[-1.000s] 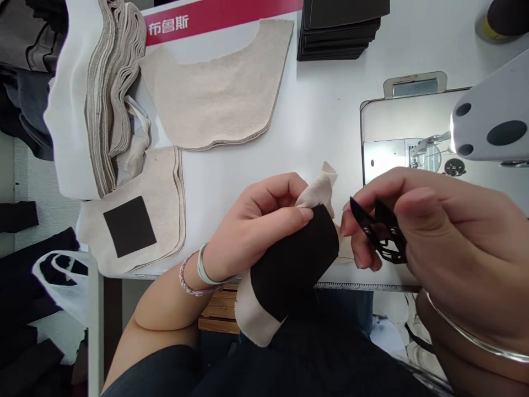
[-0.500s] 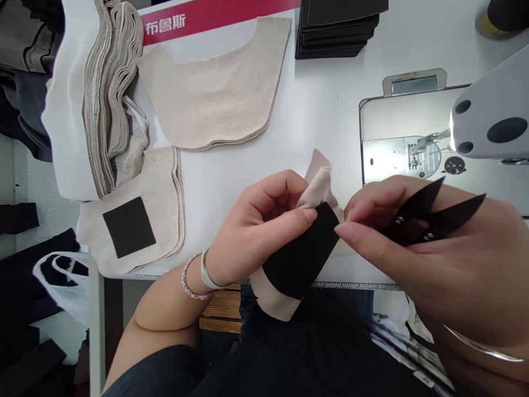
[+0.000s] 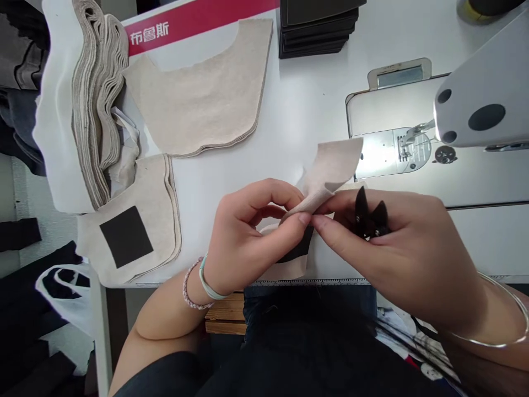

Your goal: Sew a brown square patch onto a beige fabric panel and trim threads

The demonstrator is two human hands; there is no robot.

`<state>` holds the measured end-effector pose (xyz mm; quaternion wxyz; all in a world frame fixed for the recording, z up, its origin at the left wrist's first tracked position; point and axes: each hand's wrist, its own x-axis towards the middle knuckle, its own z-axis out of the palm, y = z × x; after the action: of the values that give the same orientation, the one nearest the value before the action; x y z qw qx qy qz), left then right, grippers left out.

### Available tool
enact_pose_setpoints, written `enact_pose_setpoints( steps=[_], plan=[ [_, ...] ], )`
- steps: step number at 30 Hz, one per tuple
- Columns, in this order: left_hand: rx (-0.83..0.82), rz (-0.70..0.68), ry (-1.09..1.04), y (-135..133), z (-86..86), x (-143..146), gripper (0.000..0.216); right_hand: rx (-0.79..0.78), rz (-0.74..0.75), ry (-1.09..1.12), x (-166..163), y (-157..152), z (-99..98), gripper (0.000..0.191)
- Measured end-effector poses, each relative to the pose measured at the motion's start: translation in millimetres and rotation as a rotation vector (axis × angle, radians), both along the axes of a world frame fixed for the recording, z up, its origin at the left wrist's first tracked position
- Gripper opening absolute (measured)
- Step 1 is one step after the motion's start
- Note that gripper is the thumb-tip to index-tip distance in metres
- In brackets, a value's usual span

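Observation:
My left hand [image 3: 248,231] pinches a beige fabric piece [image 3: 330,168] with a black patch [image 3: 298,249] on it, just above the table's front edge. My right hand [image 3: 392,248] pinches the same fabric from the right with thumb and forefinger. It also holds black thread snips [image 3: 369,218] in the palm, blades pointing up. The upper flap of the fabric stands up toward the sewing machine's needle plate [image 3: 397,151].
A sewing machine head [image 3: 483,105] stands at the right. Stacks of beige cut pieces [image 3: 202,105] lie at the back left. One stack [image 3: 136,220] has a black square [image 3: 126,236] on top. Black pieces [image 3: 318,27] are piled at the back.
The fabric has been turned over, so the beige side now faces up and the black patch is mostly hidden. My right hand closed in to pinch it, and the snips tilted upright.

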<state>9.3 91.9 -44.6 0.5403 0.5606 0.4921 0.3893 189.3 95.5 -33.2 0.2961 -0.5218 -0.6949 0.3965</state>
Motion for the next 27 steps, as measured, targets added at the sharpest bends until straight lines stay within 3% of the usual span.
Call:
enact_pose_setpoints(
  steps=[6,13,27],
  plan=[
    [0.125,0.025,0.057,1.1,-2.6,1.5,0.005,-0.008,-0.009,0.002,-1.4,1.4,-1.6,0.030],
    [0.236,0.043,0.103,1.2,-4.5,3.0,0.012,-0.139,0.018,0.074,-1.2,5.4,-0.5,0.022],
    [0.236,0.038,0.100,0.3,-4.0,3.3,0.014,-0.185,0.038,0.085,-0.3,7.1,0.9,0.023]
  ],
)
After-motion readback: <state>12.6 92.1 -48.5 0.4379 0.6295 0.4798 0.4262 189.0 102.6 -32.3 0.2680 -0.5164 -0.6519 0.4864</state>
